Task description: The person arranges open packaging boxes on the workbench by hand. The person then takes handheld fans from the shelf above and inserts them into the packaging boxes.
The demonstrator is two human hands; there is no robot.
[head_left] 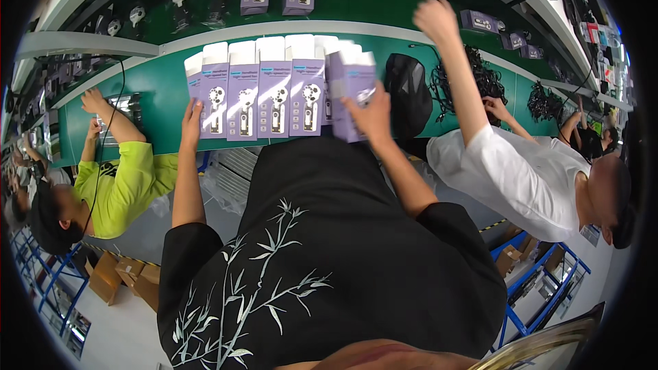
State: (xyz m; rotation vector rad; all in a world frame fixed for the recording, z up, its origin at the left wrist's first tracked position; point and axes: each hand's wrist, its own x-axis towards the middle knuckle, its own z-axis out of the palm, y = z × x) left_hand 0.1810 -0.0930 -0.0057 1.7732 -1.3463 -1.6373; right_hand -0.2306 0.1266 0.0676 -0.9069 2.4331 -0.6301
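Black leaf-print shirt (329, 267) nearest; right hand (370, 115) clamped on purple-white cardboard box (351, 89), left hand (192, 118) flat against row of matching boxes (264, 92), hands apart.

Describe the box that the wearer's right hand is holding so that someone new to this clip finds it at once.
Start at the green work table and find the row of purple-and-white boxes standing side by side along it. The held box is at the row's right end, gripped by the right hand. Unlike its upright neighbours, it is tilted and turned out of line.
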